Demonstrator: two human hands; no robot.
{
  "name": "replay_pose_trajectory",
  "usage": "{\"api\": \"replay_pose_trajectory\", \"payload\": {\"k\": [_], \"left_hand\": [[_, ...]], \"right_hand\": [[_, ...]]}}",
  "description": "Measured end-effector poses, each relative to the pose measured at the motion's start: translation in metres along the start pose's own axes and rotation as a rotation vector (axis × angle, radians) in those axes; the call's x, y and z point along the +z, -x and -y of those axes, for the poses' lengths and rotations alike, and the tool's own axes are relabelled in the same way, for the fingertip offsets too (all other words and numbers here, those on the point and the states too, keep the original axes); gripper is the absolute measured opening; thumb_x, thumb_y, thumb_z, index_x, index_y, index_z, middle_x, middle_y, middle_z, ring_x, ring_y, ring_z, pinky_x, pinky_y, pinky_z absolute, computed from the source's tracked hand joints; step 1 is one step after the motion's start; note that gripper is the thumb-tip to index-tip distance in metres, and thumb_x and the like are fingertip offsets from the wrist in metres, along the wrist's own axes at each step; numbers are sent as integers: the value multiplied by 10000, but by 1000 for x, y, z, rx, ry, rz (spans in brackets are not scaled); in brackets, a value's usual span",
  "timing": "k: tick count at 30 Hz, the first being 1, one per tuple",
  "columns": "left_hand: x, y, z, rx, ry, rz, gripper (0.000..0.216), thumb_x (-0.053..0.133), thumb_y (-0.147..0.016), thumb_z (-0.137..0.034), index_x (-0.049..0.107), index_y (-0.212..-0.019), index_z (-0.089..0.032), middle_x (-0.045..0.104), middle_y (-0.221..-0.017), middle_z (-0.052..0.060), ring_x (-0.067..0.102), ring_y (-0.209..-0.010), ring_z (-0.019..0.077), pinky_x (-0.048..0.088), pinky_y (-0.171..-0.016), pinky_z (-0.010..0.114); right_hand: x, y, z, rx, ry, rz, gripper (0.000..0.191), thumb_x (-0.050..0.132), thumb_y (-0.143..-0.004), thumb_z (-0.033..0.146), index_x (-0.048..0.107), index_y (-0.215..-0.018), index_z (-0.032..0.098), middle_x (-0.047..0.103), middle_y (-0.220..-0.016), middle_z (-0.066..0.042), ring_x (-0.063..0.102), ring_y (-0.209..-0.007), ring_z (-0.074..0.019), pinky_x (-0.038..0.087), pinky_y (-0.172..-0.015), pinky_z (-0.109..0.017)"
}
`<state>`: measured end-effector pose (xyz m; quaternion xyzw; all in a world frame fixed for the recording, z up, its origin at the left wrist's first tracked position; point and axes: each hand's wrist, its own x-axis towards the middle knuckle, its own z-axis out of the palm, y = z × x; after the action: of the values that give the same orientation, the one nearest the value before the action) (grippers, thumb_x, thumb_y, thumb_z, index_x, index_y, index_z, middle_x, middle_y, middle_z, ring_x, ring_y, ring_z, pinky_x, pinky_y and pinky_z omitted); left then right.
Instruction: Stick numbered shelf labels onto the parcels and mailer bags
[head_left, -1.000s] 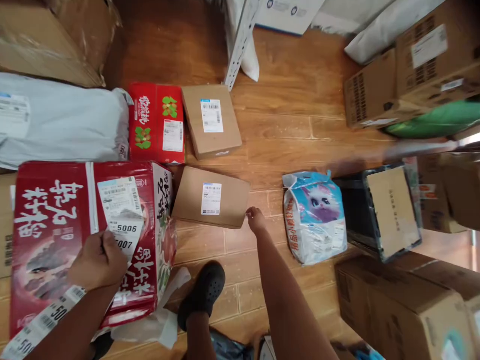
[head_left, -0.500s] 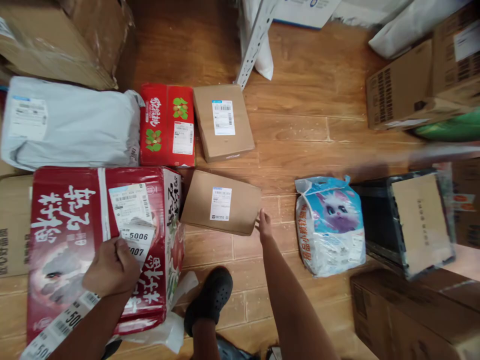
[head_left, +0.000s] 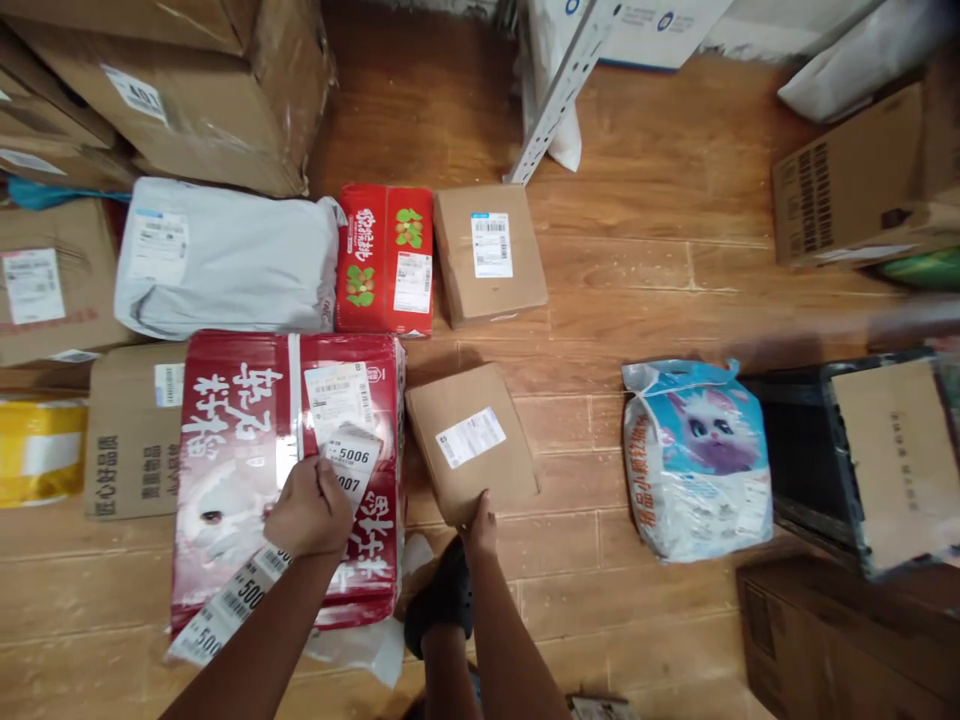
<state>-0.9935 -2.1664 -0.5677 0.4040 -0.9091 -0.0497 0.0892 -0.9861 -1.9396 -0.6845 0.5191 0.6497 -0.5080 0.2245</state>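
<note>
My left hand (head_left: 311, 508) is closed on a strip of printed number labels (head_left: 244, 595), whose upper end shows 5006 and 5007. It hovers over a large dark-red carton (head_left: 217, 450) with white lettering and a shipping label. To its right lies a small brown cardboard box (head_left: 474, 442) with a white shipping label, turned at an angle on the floor. My right hand (head_left: 480, 530) pinches the near edge of that box, thumb on top and the other fingers partly hidden beneath.
Behind stand a grey plastic parcel (head_left: 232, 260), a red fruit carton (head_left: 384, 260) and another brown box (head_left: 489, 255). A blue-white cat bag (head_left: 697, 460) and a black crate (head_left: 802, 450) are at right. A metal shelf post (head_left: 562, 95) rises at the back.
My right hand has moved from the small box's right corner to its near edge, and the box has turned. My left hand still holds the labels. The view has shifted left.
</note>
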Motion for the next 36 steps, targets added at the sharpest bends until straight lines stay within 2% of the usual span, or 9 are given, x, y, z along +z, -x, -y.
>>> {"api": "replay_pose_trajectory", "payload": {"k": [3, 6, 10, 13, 15, 21, 24, 27, 36], "left_hand": [[2, -2, 0, -32, 52, 58, 395, 340, -920, -365, 662, -946, -138, 693, -814, 117, 573, -654, 211, 268, -527, 283], [-1, -6, 0, -94, 82, 117, 423, 345, -912, -413, 671, -937, -145, 698, -803, 116, 567, -626, 210, 262, -528, 287], [-32, -2, 6, -94, 345, 406, 387, 439, -850, -488, 663, -923, -181, 699, -749, 67, 602, -631, 200, 349, -560, 269], [-77, 22, 20, -31, 553, 600, 337, 461, -834, -510, 633, -850, -221, 685, -684, -2, 621, -597, 157, 428, -569, 229], [-109, 46, 37, -52, 704, 728, 336, 436, -856, -515, 602, -813, -226, 676, -671, -9, 629, -603, 157, 451, -555, 222], [-163, 99, 95, -329, 788, 911, 350, 458, -811, -564, 595, -811, -242, 646, -626, -14, 612, -566, 175, 487, -546, 247], [-169, 95, 111, -529, 782, 1024, 397, 511, -742, -621, 592, -793, -236, 627, -594, -10, 606, -564, 188, 485, -532, 258], [-168, 78, 118, -686, 833, 1109, 468, 614, -611, -640, 616, -797, -211, 656, -622, 5, 635, -634, 210, 498, -577, 270], [-164, 62, 138, -630, 889, 1122, 385, 597, -674, -566, 607, -659, -182, 634, -565, -5, 561, -534, 148, 424, -519, 234]], "right_hand": [[21, 6, 7, -17, 13, 66, 517, 454, -750, 678, 602, -870, 197, 697, -922, -127, 682, -884, -254, 554, -645, -361], [25, 26, 37, -107, 81, 100, 428, 593, -703, 610, 607, -752, 184, 687, -800, -109, 672, -796, -253, 529, -652, -351], [9, 112, 73, -365, 119, 102, 449, 587, -734, 572, 619, -953, 182, 665, -1009, -122, 609, -977, -256, 497, -804, -359], [-6, 186, 76, -577, 162, 437, 452, 622, -770, 470, 588, -1147, 224, 639, -1124, -92, 611, -969, -210, 511, -776, -311], [-12, 219, 65, -653, 214, 617, 316, 620, -807, 382, 628, -1084, 231, 656, -1046, -76, 624, -869, -179, 515, -706, -280], [-8, 254, 21, -397, 200, 722, 280, 758, -659, 324, 713, -907, 203, 704, -813, -46, 628, -723, -177, 495, -612, -263], [-1, 267, 11, -329, 223, 739, 159, 762, -646, 316, 731, -739, 191, 712, -724, -36, 634, -682, -176, 495, -635, -274], [6, 276, 4, -285, 202, 700, 194, 772, -634, 340, 742, -766, 201, 725, -731, -27, 636, -672, -175, 500, -633, -278], [15, 283, -16, -169, 134, 629, 286, 790, -610, 417, 744, -792, 201, 738, -745, -29, 652, -666, -180, 523, -649, -294]]}}
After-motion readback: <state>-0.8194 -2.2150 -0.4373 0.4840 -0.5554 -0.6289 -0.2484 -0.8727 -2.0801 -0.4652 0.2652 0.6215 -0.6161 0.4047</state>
